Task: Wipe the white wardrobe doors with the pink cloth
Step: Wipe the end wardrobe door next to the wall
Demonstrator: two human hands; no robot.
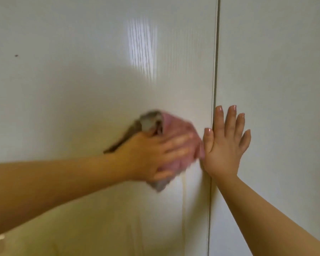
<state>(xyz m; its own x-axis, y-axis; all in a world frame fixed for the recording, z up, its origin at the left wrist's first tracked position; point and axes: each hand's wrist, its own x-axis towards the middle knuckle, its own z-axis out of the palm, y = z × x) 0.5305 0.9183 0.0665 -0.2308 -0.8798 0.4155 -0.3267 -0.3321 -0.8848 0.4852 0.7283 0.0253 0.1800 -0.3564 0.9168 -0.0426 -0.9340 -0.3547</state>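
Pink cloth [174, 127] pressed on white door [81, 74] under left hand [153, 154].

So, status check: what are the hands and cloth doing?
Left hand presses pink cloth on left wardrobe door. Right hand flat over door gap. Nothing in the way; dark speck upper left.

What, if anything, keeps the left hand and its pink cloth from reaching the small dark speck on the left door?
Likely yes, nothing blocks it. The left hand presses the pink cloth on that left door, and only bare panel lies between it and the dark speck higher up.
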